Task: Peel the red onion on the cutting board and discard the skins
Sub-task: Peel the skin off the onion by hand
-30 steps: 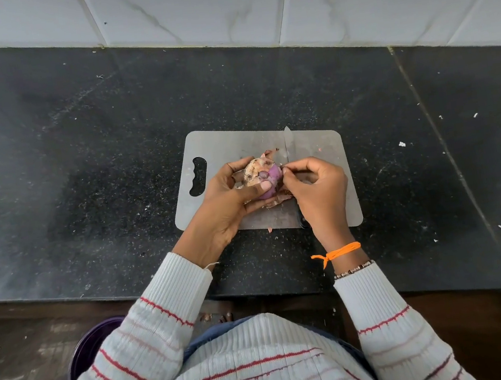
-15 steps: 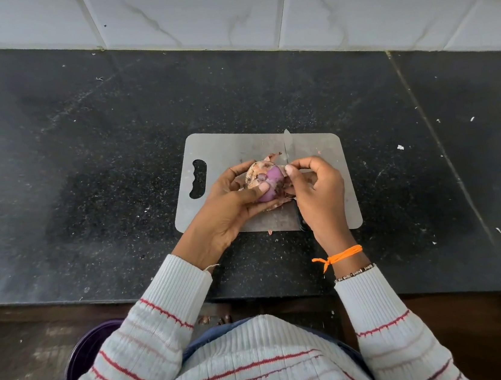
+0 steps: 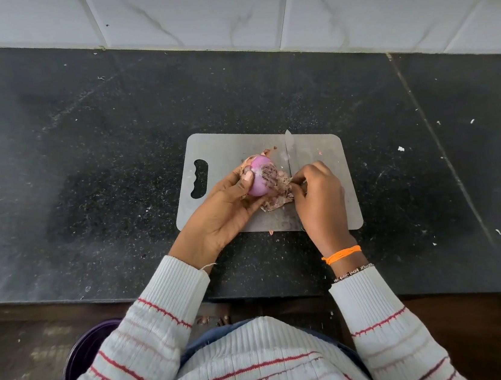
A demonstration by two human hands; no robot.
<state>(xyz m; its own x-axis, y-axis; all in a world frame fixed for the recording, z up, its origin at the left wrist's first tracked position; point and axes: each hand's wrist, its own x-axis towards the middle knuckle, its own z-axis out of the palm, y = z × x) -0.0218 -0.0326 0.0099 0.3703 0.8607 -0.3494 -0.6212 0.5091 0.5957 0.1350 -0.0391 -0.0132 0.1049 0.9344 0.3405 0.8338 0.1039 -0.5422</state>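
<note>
A red onion [image 3: 260,174], mostly bare and purple with a dark smudged patch, is held just above the grey cutting board [image 3: 225,151]. My left hand [image 3: 224,207] cups it from the left, thumb on its top. My right hand [image 3: 319,194] pinches a papery brown skin [image 3: 279,191] that hangs off the onion's right side. More loose skin lies under the onion on the board.
A knife [image 3: 290,150] lies on the board pointing away from me, its handle hidden under my right hand. The board sits on a black speckled counter [image 3: 83,178] with a tiled wall behind. A purple bin [image 3: 85,349] stands on the floor at lower left.
The onion has been turned so more bare purple flesh shows. My right hand has pulled skin away to the right and down from the onion.
</note>
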